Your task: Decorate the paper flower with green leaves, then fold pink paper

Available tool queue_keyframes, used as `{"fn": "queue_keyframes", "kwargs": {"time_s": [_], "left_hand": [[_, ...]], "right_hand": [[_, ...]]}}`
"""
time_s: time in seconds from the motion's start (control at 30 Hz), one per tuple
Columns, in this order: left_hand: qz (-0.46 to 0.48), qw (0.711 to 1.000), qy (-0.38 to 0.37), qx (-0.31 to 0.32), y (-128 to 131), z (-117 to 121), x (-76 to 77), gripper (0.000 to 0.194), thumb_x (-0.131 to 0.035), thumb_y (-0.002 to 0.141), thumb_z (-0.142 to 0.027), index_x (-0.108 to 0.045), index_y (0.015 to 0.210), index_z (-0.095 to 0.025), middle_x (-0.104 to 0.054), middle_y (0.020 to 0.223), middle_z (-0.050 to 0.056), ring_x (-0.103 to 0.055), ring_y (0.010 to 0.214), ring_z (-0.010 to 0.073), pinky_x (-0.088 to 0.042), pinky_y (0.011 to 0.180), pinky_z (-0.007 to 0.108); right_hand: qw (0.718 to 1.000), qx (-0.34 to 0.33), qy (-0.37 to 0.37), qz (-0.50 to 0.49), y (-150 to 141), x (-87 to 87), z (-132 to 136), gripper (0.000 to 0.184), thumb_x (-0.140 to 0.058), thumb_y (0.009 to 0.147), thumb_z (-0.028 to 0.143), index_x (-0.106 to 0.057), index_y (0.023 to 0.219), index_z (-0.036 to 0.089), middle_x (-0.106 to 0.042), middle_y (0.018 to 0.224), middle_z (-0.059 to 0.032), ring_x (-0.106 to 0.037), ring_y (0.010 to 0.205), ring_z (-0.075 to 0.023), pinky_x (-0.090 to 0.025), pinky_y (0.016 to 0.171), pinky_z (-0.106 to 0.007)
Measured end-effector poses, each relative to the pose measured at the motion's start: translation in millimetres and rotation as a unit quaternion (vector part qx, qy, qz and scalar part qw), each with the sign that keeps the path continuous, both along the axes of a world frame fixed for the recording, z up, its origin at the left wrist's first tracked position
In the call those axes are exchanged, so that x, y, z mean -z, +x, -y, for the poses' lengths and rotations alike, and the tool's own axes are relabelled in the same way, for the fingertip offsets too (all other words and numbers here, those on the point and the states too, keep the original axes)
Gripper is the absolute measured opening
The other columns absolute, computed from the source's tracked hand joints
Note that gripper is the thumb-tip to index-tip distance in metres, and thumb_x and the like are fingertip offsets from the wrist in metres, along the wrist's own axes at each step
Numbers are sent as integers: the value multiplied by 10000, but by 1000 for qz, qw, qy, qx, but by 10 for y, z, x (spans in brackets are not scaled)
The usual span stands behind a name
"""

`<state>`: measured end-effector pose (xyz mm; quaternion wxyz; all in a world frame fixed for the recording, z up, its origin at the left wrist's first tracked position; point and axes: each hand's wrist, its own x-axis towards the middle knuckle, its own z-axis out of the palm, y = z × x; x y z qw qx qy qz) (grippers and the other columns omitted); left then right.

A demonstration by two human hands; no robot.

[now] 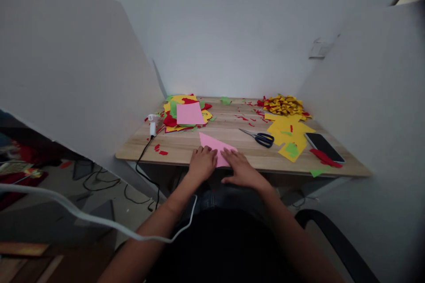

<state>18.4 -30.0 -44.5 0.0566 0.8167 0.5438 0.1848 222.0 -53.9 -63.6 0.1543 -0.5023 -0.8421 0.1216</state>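
Observation:
A pink sheet of paper point(215, 145), folded into a roughly triangular shape, lies at the table's front edge. My left hand point(203, 162) presses on its left side, fingers curled and held together at the paper. On the right side of the same sheet rests my right hand point(241, 168), its fingers stretched over the paper and the thumb apart near the table edge. Part of the paper is hidden under both hands. To the right of it lies a pair of dark-handled scissors point(264, 139), blades pointing left.
At back left, a pink square sheet point(190, 114) tops a pile of coloured paper. Folded yellow and red pieces point(283, 105) are heaped at back right, above yellow sheets point(288, 130). A phone point(324, 147) lies at right. A white cable point(99, 220) crosses over my left arm.

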Motion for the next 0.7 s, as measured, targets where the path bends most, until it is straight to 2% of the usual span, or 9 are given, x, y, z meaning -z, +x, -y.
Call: {"fn": "queue_keyframes", "kwargs": {"time_s": [0.07, 0.13, 0.2, 0.27, 0.33, 0.4, 0.53, 0.6, 0.7], "left_hand": [[32, 999, -6, -14, 9, 36, 2, 398, -479, 934, -233, -636, 1298, -207, -667, 1275, 122, -563, 1195, 299, -405, 1046, 478], [68, 997, -13, -42, -82, 32, 1, 418, -436, 942, -199, -602, 1326, -201, -664, 1298, 96, -590, 1173, 237, -441, 1017, 380], [104, 990, -22, -93, -235, 32, -7, 398, -354, 980, -223, -607, 1283, -169, -681, 1262, 111, -632, 1114, 209, -478, 944, 326], [126, 981, -43, -142, -387, 61, -25, 410, -306, 1010, -319, -663, 1124, -153, -737, 1077, 133, -688, 965, 228, -507, 820, 323], [141, 974, -78, -157, -482, 113, -50, 458, -310, 1014, -444, -683, 997, -177, -751, 845, 103, -705, 739, 223, -499, 687, 310], [156, 970, -117, -148, -497, 162, -73, 446, -365, 992, -517, -670, 1056, -199, -747, 770, 72, -690, 618, 207, -487, 633, 299], [161, 968, -133, -141, -359, 202, -58, 439, -613, 881, -438, -603, 1235, -179, -754, 1051, 133, -726, 914, 283, -512, 776, 350], [182, 965, -120, -145, -283, 204, -29, 455, -656, 845, -348, -587, 1258, -171, -755, 1036, 126, -714, 968, 294, -511, 813, 363], [236, 961, -81, -122, -233, 217, -39, 483, -616, 875, -306, -538, 1337, -194, -762, 934, 76, -715, 881, 259, -505, 805, 349]], "right_hand": [[999, 22, 37, -7, -148, 34, 67, 803, -780, 771, 310, -467, 1503, 198, -437, 1572, -111, -367, 1444, -344, -252, 1190, -532], [998, 45, 51, -16, -223, 38, 103, 536, -677, 850, 203, -609, 1382, 211, -574, 1466, -82, -488, 1339, -303, -349, 1130, -488], [997, 54, 51, -28, -223, 19, 117, 399, -578, 893, 133, -695, 1267, 211, -677, 1338, -66, -571, 1226, -260, -427, 1055, -428], [996, 56, 52, -38, -187, -6, 124, 373, -543, 901, 107, -730, 1205, 215, -726, 1251, -53, -605, 1161, -235, -454, 1019, -390], [997, 47, 51, -45, -159, -25, 141, 350, -545, 913, 129, -742, 1186, 224, -735, 1234, -42, -611, 1143, -226, -457, 1018, -372], [997, 29, 49, -48, -161, -38, 176, 312, -574, 921, 183, -751, 1173, 233, -726, 1254, -35, -609, 1137, -231, -451, 1025, -375], [997, -23, 37, -64, -217, -73, 276, 307, -630, 919, 385, -760, 1153, 234, -722, 1257, -54, -616, 1132, -239, -434, 1048, -393], [993, -38, 29, -103, -230, -97, 292, 356, -597, 932, 454, -747, 1169, 235, -724, 1241, -65, -615, 1152, -236, -424, 1065, -399], [982, 57, 66, -170, -196, -163, 201, 427, -524, 956, 459, -691, 1250, 198, -679, 1287, -115, -569, 1229, -253, -405, 1092, -409]]}}
